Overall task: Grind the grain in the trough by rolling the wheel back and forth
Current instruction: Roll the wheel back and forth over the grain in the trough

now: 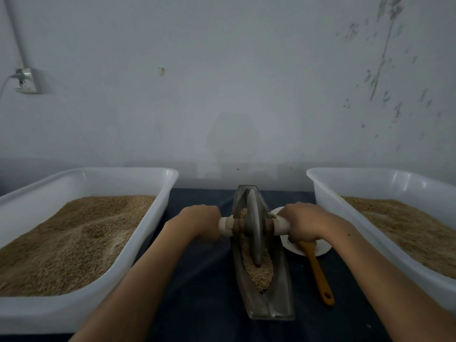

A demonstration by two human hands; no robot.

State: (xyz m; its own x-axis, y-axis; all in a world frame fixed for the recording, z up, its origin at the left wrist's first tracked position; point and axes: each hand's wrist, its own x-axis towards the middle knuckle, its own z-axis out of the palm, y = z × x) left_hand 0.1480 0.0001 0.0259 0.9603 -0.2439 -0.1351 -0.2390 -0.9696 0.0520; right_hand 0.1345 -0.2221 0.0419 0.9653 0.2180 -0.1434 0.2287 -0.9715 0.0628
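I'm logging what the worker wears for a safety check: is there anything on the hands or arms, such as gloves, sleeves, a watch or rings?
Nothing worn shows. The left hand and the right hand are bare, with no gloves. Both forearms are uncovered as far as the frame's lower edge, so no sleeve is in view. No watch, bracelet or band shows on either wrist. The fingers are mostly hidden, so rings cannot be ruled out.

I see a dark worktop [202, 280] carrying two white tubs [81, 176] [385, 178], the trough [265, 304], a white dish [318, 250], an orange spatula [320, 275]
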